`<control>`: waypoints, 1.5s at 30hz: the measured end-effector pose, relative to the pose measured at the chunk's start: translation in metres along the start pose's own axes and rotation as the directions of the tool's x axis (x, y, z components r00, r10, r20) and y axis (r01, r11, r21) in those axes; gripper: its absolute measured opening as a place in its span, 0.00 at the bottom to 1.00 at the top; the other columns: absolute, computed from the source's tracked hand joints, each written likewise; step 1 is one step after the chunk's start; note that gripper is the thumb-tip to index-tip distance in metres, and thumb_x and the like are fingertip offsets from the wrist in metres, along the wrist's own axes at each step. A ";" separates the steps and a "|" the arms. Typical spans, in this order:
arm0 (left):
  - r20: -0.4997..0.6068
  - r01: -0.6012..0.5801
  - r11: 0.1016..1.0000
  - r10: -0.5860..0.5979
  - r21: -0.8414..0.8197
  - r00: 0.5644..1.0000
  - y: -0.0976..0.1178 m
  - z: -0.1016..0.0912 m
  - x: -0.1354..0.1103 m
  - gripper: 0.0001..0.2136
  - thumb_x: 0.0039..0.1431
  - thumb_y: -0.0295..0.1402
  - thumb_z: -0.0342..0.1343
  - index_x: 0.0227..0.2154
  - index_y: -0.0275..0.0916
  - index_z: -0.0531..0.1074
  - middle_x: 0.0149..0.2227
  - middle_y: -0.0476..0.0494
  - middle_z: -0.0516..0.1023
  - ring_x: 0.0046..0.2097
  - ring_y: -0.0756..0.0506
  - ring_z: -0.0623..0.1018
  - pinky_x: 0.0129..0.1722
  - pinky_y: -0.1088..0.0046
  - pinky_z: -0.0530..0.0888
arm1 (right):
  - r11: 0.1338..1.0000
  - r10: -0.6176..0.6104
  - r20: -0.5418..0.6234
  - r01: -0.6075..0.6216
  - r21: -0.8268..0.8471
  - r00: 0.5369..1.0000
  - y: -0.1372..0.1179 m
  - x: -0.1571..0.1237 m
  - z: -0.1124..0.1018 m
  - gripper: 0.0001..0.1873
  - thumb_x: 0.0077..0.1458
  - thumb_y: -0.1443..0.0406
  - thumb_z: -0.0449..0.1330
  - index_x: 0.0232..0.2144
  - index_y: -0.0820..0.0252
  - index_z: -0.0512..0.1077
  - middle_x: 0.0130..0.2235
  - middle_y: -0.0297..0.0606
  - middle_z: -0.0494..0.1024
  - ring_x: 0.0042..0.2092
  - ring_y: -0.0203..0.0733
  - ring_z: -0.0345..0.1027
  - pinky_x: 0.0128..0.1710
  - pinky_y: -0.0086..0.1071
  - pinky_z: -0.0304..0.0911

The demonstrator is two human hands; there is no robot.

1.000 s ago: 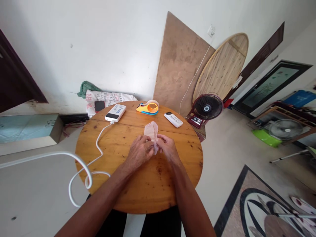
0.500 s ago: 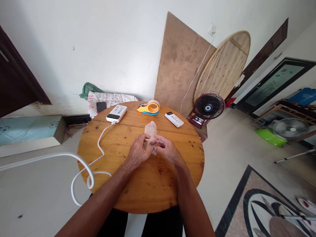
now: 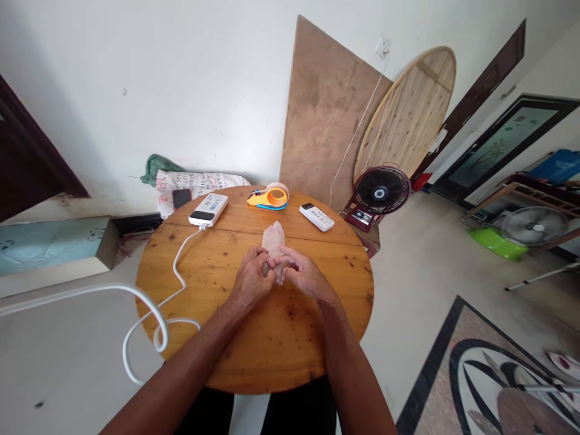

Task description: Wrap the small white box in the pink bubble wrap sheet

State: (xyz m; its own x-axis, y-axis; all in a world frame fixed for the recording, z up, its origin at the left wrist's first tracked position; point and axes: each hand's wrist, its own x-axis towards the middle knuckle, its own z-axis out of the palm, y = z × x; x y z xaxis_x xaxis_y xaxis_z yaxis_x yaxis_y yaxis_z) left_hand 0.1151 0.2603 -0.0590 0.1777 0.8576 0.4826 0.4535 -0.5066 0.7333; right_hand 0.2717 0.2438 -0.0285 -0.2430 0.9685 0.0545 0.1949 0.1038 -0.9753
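I have a thin, pale pinkish, wrinkled sheet (image 3: 273, 237) between my left grip (image 3: 255, 275) and right grip (image 3: 306, 273), its uneven far end pointing away from me over the bench (image 3: 263, 341), its near part partly covered.

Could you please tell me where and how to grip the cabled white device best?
I would grip the white device by its long sides, from above: it lies flat, longer than wide, and the white cable joins its near end, best avoided.
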 end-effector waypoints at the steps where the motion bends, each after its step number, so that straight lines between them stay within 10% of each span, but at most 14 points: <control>1: -0.007 -0.010 0.999 0.010 0.032 1.000 0.000 0.001 -0.001 0.05 0.47 0.23 0.51 0.26 0.38 0.69 0.40 0.43 0.68 0.45 0.44 0.71 0.46 0.65 0.71 | 1.000 0.000 -0.009 0.000 0.005 1.000 0.000 0.001 0.001 0.34 0.43 0.72 0.51 0.56 0.63 0.62 0.42 0.38 0.77 0.28 0.33 0.67 0.35 0.31 0.64; 7: -0.020 -0.111 0.979 0.116 0.174 0.993 0.003 0.001 -0.003 0.05 0.49 0.23 0.51 0.26 0.39 0.68 0.42 0.40 0.70 0.47 0.42 0.70 0.48 0.63 0.69 | 0.999 -0.016 -0.135 0.021 0.038 0.991 0.000 0.006 0.001 0.26 0.45 0.67 0.54 0.50 0.62 0.65 0.38 0.37 0.76 0.25 0.32 0.66 0.30 0.30 0.64; 13: 0.038 -0.164 0.966 0.159 0.201 0.987 0.002 -0.001 -0.001 0.07 0.46 0.20 0.49 0.26 0.39 0.65 0.39 0.41 0.73 0.46 0.41 0.70 0.46 0.63 0.69 | 0.999 -0.032 -0.457 0.023 -0.025 0.889 0.000 0.008 -0.014 0.16 0.47 0.62 0.57 0.39 0.62 0.68 0.34 0.36 0.75 0.25 0.33 0.65 0.29 0.30 0.63; 21: 0.082 -0.081 0.975 0.065 0.209 0.995 0.009 -0.002 0.000 0.06 0.47 0.23 0.47 0.27 0.40 0.64 0.37 0.42 0.74 0.44 0.42 0.72 0.43 0.64 0.67 | 0.782 -0.145 -0.174 0.005 -0.624 0.974 -0.017 0.030 -0.021 0.15 0.51 0.70 0.51 0.39 0.59 0.74 0.35 0.37 0.76 0.33 0.38 0.69 0.36 0.32 0.64; 28: 0.118 -0.051 0.975 0.026 0.215 0.993 0.011 -0.002 -0.001 0.06 0.47 0.23 0.46 0.28 0.40 0.63 0.37 0.43 0.75 0.45 0.42 0.73 0.45 0.63 0.65 | 0.518 -0.347 -0.022 0.172 -0.838 0.938 -0.002 0.063 -0.027 0.24 0.52 0.75 0.49 0.47 0.53 0.74 0.62 0.40 0.57 0.56 0.47 0.60 0.56 0.44 0.55; 45: 0.099 -0.073 0.954 0.046 0.289 0.994 0.013 -0.003 -0.002 0.06 0.47 0.22 0.46 0.26 0.40 0.63 0.46 0.39 0.75 0.49 0.40 0.72 0.47 0.60 0.66 | 0.720 -0.305 -0.281 0.027 -0.694 0.910 0.047 0.075 -0.012 0.27 0.51 0.63 0.59 0.54 0.60 0.63 0.58 0.46 0.64 0.61 0.48 0.54 0.60 0.43 0.51</control>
State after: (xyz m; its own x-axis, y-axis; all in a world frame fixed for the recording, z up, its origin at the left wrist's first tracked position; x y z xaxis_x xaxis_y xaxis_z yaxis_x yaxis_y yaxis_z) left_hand 0.1184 0.2520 -0.0489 0.2838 0.8379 0.4663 0.6726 -0.5205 0.5260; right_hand 0.2735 0.3244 -0.0674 -0.0134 0.9132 0.4074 0.7929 0.2580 -0.5521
